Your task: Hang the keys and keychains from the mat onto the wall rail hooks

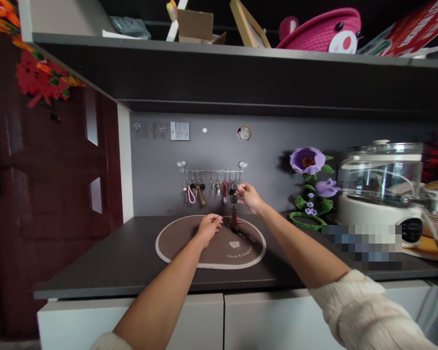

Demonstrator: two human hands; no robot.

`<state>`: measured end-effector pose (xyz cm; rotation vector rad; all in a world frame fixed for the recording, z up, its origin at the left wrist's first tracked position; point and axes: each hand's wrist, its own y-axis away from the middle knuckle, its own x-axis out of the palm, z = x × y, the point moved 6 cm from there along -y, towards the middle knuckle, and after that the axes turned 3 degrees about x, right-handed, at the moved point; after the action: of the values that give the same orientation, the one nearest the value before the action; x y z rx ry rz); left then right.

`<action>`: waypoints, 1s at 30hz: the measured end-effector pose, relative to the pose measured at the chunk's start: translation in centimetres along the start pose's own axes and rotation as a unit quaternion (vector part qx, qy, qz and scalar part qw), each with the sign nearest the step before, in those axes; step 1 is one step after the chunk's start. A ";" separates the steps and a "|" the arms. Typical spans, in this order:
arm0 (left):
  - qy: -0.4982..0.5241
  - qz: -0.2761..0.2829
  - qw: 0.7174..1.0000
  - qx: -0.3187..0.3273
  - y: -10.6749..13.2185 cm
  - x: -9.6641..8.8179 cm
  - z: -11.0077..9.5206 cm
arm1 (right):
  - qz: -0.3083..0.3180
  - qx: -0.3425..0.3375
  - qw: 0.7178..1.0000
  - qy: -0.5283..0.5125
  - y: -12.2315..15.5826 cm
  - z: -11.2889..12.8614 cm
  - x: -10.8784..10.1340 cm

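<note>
White lettering sits on the brown oval mat (175,248), near its front edge under a small white emblem, but it's too small and blurred to read. The red sign (412,31) on the top shelf's right end shows markings, also illegible.

Bunch of dark keys on a metal ring with a brown strap fob (234,204): hangs upright, ring pinched at the top by the right-hand fingers (241,190), just under the chrome wall-mounted hook rail (212,171). Strap dangles straight down below those fingers, its lower end just right of the left-hand fingers (216,221), near but apart from them. Whether the ring is on a hook cannot be told.
</note>
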<state>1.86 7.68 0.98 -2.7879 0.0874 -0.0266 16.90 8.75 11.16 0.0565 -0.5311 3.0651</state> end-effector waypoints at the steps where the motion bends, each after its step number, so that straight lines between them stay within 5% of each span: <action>1: -0.002 0.001 1.000 0.003 0.0 0.0 0.0 | -0.001 -0.002 1.000 0.002 -0.5 0.3 -0.1; 10: 0.002 0.006 1.000 0.008 0.0 0.2 0.1 | -0.019 0.014 1.000 -0.001 -4.0 1.5 -0.1; 30: -0.005 0.009 1.000 0.001 0.1 0.3 0.1 | -0.130 0.070 0.989 0.027 -7.5 -0.4 0.2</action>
<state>2.17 7.61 0.90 -2.7844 0.1088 -0.0097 16.93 15.99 13.33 0.0429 -0.2808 2.8340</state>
